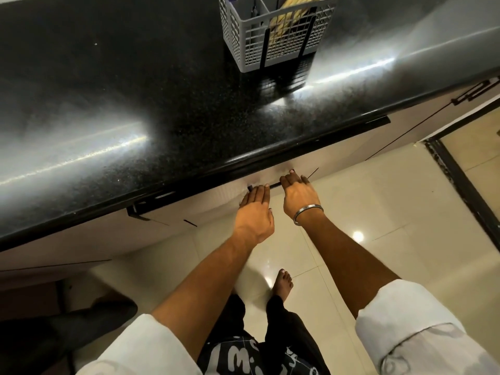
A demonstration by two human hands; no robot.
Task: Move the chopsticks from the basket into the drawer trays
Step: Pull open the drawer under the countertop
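A grey lattice basket (pixel 273 33) stands on the black granite counter (pixel 151 104) at the top middle. Pale wooden chopsticks (pixel 289 12) stand in its right compartment. Below the counter's front edge, a white drawer front (pixel 205 201) carries a thin black handle (pixel 274 184). My left hand (pixel 255 212) and my right hand (pixel 297 193) both curl their fingers over that handle, side by side. The drawer looks closed; its trays are hidden.
Other black handles show on the cabinet fronts at left (pixel 138 209) and far right (pixel 476 93). Glossy cream floor tiles (pixel 378 212) lie below, with my bare foot (pixel 282 282) on them. A dark-framed doorway (pixel 465 190) is at the right.
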